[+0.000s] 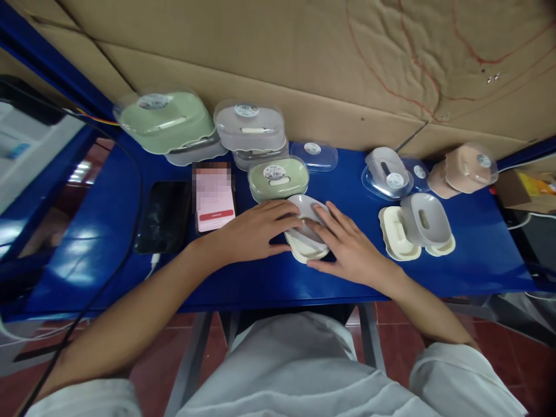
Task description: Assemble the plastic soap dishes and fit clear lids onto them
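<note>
In front of me on the blue table, a grey oval soap dish tray (309, 236) sits over a cream base (302, 251). My left hand (258, 230) grips their left side, fingers across the grey tray and thumb beside the cream rim. From the right, my right hand (350, 249) holds the same pieces, fingertips on the grey tray and thumb by the near edge. The fingers of both hands partly cover the tray. Just behind stands a green soap box with a clear lid (278, 176).
A lit phone (215, 197) and a dark phone (163, 217) lie to the left. Larger green (169, 119) and grey lidded boxes (249, 127) stand behind. Loose cream (399, 231) and grey trays (428, 220) and a pink box (467, 168) are at right.
</note>
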Motion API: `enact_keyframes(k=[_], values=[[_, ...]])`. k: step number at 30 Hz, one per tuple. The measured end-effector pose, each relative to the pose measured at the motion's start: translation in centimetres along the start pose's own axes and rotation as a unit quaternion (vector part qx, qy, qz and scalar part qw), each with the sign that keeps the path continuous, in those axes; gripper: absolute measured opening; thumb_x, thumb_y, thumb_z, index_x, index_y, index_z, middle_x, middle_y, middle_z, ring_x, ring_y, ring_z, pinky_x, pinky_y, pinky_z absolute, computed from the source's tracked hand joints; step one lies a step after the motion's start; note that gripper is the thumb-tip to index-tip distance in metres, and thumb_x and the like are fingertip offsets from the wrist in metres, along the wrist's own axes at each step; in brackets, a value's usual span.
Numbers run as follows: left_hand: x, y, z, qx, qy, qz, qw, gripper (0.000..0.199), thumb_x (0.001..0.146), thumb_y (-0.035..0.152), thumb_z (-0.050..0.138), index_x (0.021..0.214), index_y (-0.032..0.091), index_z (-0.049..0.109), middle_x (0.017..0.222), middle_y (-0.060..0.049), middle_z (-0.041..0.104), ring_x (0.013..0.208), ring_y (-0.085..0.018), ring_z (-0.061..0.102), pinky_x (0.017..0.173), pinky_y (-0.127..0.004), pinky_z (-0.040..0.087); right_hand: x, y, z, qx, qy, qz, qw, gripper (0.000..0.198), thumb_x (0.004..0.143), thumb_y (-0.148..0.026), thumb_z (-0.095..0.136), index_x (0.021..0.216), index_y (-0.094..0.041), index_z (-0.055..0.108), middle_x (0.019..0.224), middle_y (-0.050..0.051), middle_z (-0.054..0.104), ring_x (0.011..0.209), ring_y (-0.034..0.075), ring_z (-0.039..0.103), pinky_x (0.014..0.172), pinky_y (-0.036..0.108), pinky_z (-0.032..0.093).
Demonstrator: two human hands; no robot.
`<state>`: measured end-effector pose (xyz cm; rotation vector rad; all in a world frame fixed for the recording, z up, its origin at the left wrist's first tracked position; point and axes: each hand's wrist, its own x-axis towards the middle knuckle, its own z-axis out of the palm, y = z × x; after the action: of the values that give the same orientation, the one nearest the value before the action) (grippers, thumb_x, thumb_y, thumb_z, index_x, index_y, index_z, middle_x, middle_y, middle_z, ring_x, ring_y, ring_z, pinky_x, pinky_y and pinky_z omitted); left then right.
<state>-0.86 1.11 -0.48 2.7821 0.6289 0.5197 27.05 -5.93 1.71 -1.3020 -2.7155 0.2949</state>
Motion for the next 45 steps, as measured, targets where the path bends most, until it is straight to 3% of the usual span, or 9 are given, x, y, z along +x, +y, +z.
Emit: enact_keyframes(k=[6, 16, 21, 27, 31, 34, 36, 42, 45], values=[[0.8, 0.9, 0.7, 0.091, 0.028, -0.016, 0.995, 0.031, 0.099, 0.044, 0.075, 0.114, 0.017, 0.071, 0.119, -0.013, 0.073, 0.114, -0.033, 0.066, 0.098, -0.048, 0.054, 0.3, 0.0, 0.0, -0.042, 0.022, -0.042, 0.998, 0.054, 0.096, -0.016, 0.059, 0.15, -0.01, 0.056, 0.167, 0.019, 0.051, 0.165, 0.037, 0.032, 0.136, 0.063, 0.027], [0.8, 1.3, -0.1, 0.11, -0.005, 0.004, 0.994, 0.019, 0.098, 0.023, 0.071, 0.116, 0.016, 0.069, 0.121, -0.012, 0.07, 0.113, -0.03, 0.067, 0.098, -0.043, 0.056, 0.7, 1.4, -0.6, -0.053, 0.02, -0.057, 0.997, 0.038, 0.105, -0.014, 0.052, 0.141, -0.012, 0.061, 0.161, 0.019, 0.057, 0.157, 0.034, 0.048, 0.132, 0.063, 0.035], [0.8, 1.5, 0.2, 0.144, -0.009, 0.003, 0.989, 0.018, 0.104, 0.024, 0.065, 0.12, 0.017, 0.069, 0.118, -0.01, 0.072, 0.11, -0.028, 0.069, 0.092, -0.039, 0.059, 1.0, 2.7, 0.0, -0.015, 0.041, -0.068, 0.997, 0.04, 0.104, -0.014, 0.052, 0.143, -0.012, 0.062, 0.162, 0.018, 0.058, 0.158, 0.032, 0.046, 0.132, 0.058, 0.038], [0.8, 1.9, 0.4, 0.119, -0.008, -0.012, 0.993, 0.031, 0.105, 0.022, 0.062, 0.135, 0.016, 0.067, 0.133, -0.015, 0.07, 0.126, -0.033, 0.067, 0.101, -0.045, 0.06, 1.1, 3.6, -0.3, 0.036, 0.002, -0.077, 0.996, 0.058, 0.11, -0.023, 0.049, 0.168, -0.024, 0.041, 0.176, 0.01, 0.039, 0.167, 0.026, 0.028, 0.136, 0.056, 0.029], [0.7, 1.7, 0.2, 0.072, 0.007, -0.04, 0.997, 0.029, 0.105, 0.025, 0.063, 0.132, 0.021, 0.069, 0.147, -0.018, 0.061, 0.143, -0.039, 0.057, 0.114, -0.058, 0.055, 0.4, 7.1, -2.0, -0.022, 0.081, 0.078, 0.993, 0.057, 0.111, -0.025, 0.045, 0.167, -0.03, 0.042, 0.178, 0.008, 0.035, 0.168, 0.031, 0.026, 0.135, 0.065, 0.023], [0.5, 1.7, 0.1, -0.002, 0.018, -0.064, 0.998, 0.029, 0.102, 0.025, 0.067, 0.131, 0.023, 0.07, 0.162, -0.017, 0.048, 0.154, -0.039, 0.048, 0.123, -0.059, 0.048, -0.7, 10.9, -2.5, -0.113, 0.126, 0.297, 0.94, 0.071, 0.107, -0.03, 0.054, 0.173, -0.019, 0.03, 0.18, 0.023, 0.023, 0.168, 0.047, 0.015, 0.127, 0.082, 0.015], [0.4, 2.0, 0.0, -0.047, 0.015, -0.081, 0.996, 0.028, 0.102, 0.023, 0.067, 0.13, 0.023, 0.071, 0.171, -0.015, 0.038, 0.155, -0.038, 0.047, 0.125, -0.056, 0.048, -1.4, 12.9, -2.5, -0.121, 0.11, 0.369, 0.915, 0.082, 0.104, -0.039, 0.062, 0.173, -0.012, 0.026, 0.177, 0.032, 0.022, 0.164, 0.054, 0.022, 0.122, 0.085, 0.021], [0.1, 2.0, -0.2, -0.116, -0.017, -0.12, 0.986, 0.034, 0.101, 0.026, 0.07, 0.135, 0.028, 0.069, 0.177, -0.01, 0.032, 0.153, -0.036, 0.051, 0.127, -0.055, 0.046, -1.7, 12.5, -3.8, -0.113, 0.086, 0.274, 0.951, 0.074, 0.099, -0.051, 0.069, 0.164, -0.026, 0.046, 0.165, 0.021, 0.048, 0.147, 0.05, 0.05, 0.116, 0.075, 0.042], [0.2, 1.6, 0.2, -0.152, -0.007, -0.168, 0.974, 0.066, 0.095, 0.029, 0.08, 0.154, 0.025, 0.051, 0.171, -0.016, 0.041, 0.151, -0.035, 0.054, 0.127, -0.053, 0.047, -1.4, 10.5, -4.8, -0.046, 0.093, 0.194, 0.976, 0.067, 0.098, -0.055, 0.069, 0.157, -0.027, 0.055, 0.16, 0.015, 0.055, 0.146, 0.042, 0.053, 0.119, 0.066, 0.045]])
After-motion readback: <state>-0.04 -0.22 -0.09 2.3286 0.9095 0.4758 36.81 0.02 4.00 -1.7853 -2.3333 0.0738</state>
